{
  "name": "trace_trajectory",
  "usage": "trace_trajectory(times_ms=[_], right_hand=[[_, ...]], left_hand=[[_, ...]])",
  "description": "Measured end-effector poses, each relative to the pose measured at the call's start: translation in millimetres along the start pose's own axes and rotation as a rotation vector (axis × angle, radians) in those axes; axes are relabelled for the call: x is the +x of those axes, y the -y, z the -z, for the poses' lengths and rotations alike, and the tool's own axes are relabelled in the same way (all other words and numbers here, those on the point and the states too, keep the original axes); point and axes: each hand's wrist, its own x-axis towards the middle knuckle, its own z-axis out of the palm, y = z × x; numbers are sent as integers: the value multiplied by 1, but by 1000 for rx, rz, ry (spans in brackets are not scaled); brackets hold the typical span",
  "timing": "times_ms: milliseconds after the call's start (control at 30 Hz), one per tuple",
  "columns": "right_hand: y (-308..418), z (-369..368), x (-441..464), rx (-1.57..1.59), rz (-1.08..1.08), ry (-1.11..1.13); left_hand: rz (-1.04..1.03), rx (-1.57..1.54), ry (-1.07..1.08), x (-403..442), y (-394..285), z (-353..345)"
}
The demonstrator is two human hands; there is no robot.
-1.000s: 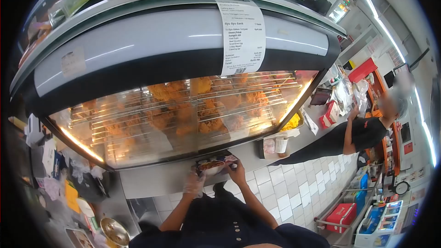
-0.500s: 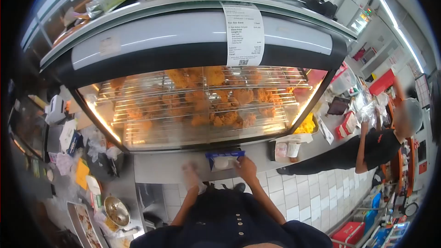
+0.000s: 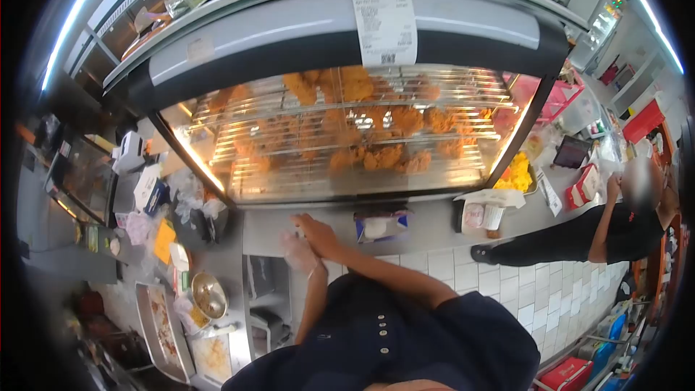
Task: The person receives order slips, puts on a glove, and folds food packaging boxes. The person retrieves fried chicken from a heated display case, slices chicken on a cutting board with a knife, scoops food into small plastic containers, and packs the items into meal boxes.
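Observation:
My left hand [image 3: 295,250], in a clear plastic glove, is left of centre in front of the glass display. My right hand [image 3: 316,235] is bare and has crossed over to touch the gloved one; its fingers are bent at the glove. A small blue-edged box [image 3: 381,226] with a white item inside lies open on the steel counter [image 3: 333,219], right of both hands and touched by neither. Fried pieces [image 3: 384,157] sit on wire racks behind the glass.
A receipt [image 3: 384,22] hangs on the display's front. Farther right are a carton with two cups [image 3: 481,217], a tray of yellow food [image 3: 517,174] and a co-worker [image 3: 622,224]. At left are a metal bowl [image 3: 208,295], a long tray [image 3: 163,329] and plastic bags [image 3: 187,192].
My right hand has let go of the box and moved left to my gloved left hand. The box now stands alone on the counter. The view has shifted, showing more of the left side.

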Motion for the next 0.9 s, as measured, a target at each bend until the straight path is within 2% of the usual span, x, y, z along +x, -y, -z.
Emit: trace_trajectory(times_ms=[33,67,100,133,167,200,233,267,300,367,400,433,467,500,533,567,600,633,700,767,800,867,900], right_hand=[[5,-2,12,-8,-106,118],[8,-3,23,-19,-208,239],[2,-11,29,-68,-189,262],[-12,-24,31,-113,-176,292],[-36,-46,34,-88,-186,266],[-61,-72,31,-57,-206,245],[-76,-90,30,-15,-162,133],[-70,-89,35,57,-152,57],[-75,-96,40,-9,-243,156],[-73,-105,48,565,-618,309],[-78,-121,39,581,-652,295],[-89,-137,33,376,-411,30],[-88,-131,29,265,-294,-101],[-87,-124,24,135,-190,-239],[-58,-76,14,235,-219,-89],[-36,-29,1,338,-250,64],[-28,8,-13,197,-289,87],[-26,38,-32,58,-324,115],[-30,83,-71,-111,-585,-169],[-65,116,-107,-431,-720,-356],[-78,121,-113,-437,-732,-375],[-103,140,-130,-794,-502,-518],[-119,138,-140,-805,-517,-540]], left_hand=[[-6,270,43,-7,-2,4],[-87,-222,85,-14,-1,2],[-169,-714,119,-18,1,5],[-156,-665,308,-19,-1,27],[-122,-633,294,-33,-6,44],[-169,-457,286,-52,-13,61],[-211,-277,287,-68,-17,76],[-278,-262,375,-74,-19,89],[-338,-241,472,-79,-19,103],[-179,-230,609,-66,-7,114],[-137,-181,629,-49,14,108],[-104,-141,651,-32,34,95],[-91,-131,677,-16,46,82],[-146,63,739,-1,55,66],[-203,253,800,14,68,45],[-468,149,747,28,97,18],[-720,39,679,38,122,-8],[-641,-14,777,43,126,-35],[-558,-73,880,36,112,-77],[-522,190,691,7,71,-103],[-532,190,712,-2,70,-114],[-661,342,502,-21,73,-142],[-677,340,525,-23,83,-152]])
